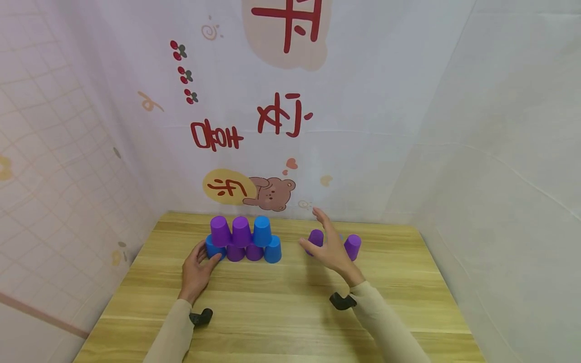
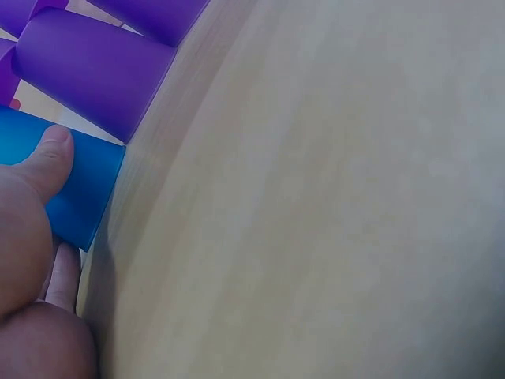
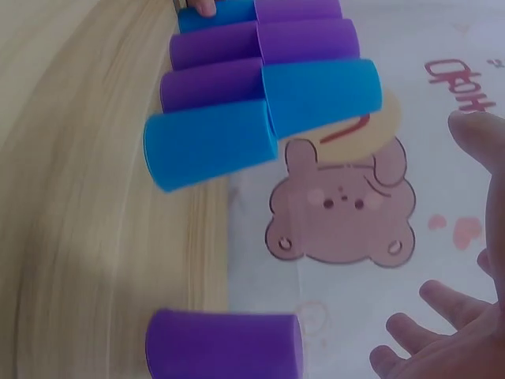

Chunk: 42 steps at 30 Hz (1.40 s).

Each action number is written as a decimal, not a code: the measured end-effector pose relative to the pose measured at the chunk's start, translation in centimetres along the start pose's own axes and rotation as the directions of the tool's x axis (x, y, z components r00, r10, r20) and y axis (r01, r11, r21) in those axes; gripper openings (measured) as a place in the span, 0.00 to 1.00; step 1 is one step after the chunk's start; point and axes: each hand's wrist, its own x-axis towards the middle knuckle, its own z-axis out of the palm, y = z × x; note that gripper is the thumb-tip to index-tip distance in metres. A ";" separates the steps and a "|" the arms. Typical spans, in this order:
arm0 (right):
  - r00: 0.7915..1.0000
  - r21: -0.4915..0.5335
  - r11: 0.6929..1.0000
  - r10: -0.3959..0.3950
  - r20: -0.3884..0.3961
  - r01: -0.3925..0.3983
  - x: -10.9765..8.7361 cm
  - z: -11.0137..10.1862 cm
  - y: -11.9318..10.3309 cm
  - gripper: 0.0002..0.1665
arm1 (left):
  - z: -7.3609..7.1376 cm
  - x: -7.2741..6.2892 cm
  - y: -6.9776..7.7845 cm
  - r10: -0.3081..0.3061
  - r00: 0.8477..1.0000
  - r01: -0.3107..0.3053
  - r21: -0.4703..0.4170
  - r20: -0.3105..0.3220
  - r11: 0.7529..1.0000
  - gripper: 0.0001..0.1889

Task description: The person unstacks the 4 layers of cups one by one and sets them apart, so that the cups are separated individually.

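Note:
My left hand (image 1: 195,275) holds the blue cup (image 2: 91,189) at the left end of a bottom row, thumb on its front and fingers round its far side. Beside it in that upside-down row are two purple cups (image 1: 235,252) and a blue cup (image 1: 273,250). On top stand two purple cups (image 1: 241,232) and a blue cup (image 1: 262,232). Spread wide, my right hand (image 1: 335,252) hovers by a separate purple cup (image 1: 315,237), holding nothing. Another purple cup (image 1: 353,246) stands beyond its wrist; a sliver of blue cup (image 1: 341,236) shows behind the hand.
Everything stands on a wood-grain table (image 1: 272,312), the cups near its back edge. A white printed cloth (image 1: 354,126) hangs behind the table and along both sides. Each wrist carries a black mount (image 1: 342,301).

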 end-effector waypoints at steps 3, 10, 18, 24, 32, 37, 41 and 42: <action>1.000 0.000 1.000 0.003 0.010 -0.003 0.4 1.0 -0.2 0.60 | 0.0 0.1 -0.1 0.003 1.000 -0.003 -0.005 0.001 1.000 0.40; 0.999 0.025 1.000 -0.005 0.040 0.004 1.1 3.3 -0.8 0.59 | 0.0 0.1 -0.2 0.016 1.000 -0.016 -0.006 0.003 1.000 0.40; 0.997 0.076 0.996 -0.056 0.056 0.051 2.1 6.1 0.1 0.59 | 0.1 0.0 -0.1 0.040 0.999 -0.040 0.021 -0.012 0.999 0.39; 0.994 0.086 0.996 0.000 0.108 -0.009 2.3 6.9 -2.1 0.55 | 0.1 0.0 0.2 0.026 1.000 -0.026 0.012 -0.011 1.000 0.38; 0.992 0.069 0.997 -0.032 0.121 0.024 3.3 8.5 -2.5 0.55 | 0.0 0.0 0.3 0.006 1.000 -0.005 0.015 -0.012 1.000 0.39; 0.990 0.091 0.995 -0.048 0.133 0.036 4.0 9.2 -2.6 0.54 | 0.0 0.0 0.4 0.009 1.000 -0.009 0.001 -0.009 1.000 0.39; 0.990 0.076 0.996 -0.049 0.134 0.039 4.4 9.7 -2.6 0.53 | 0.0 0.1 0.4 0.014 1.000 -0.014 -0.008 -0.006 1.000 0.39; 0.990 0.076 0.996 -0.049 0.134 0.039 4.5 9.8 -2.5 0.52 | 0.0 0.1 0.3 0.014 1.000 -0.014 -0.007 -0.006 1.000 0.39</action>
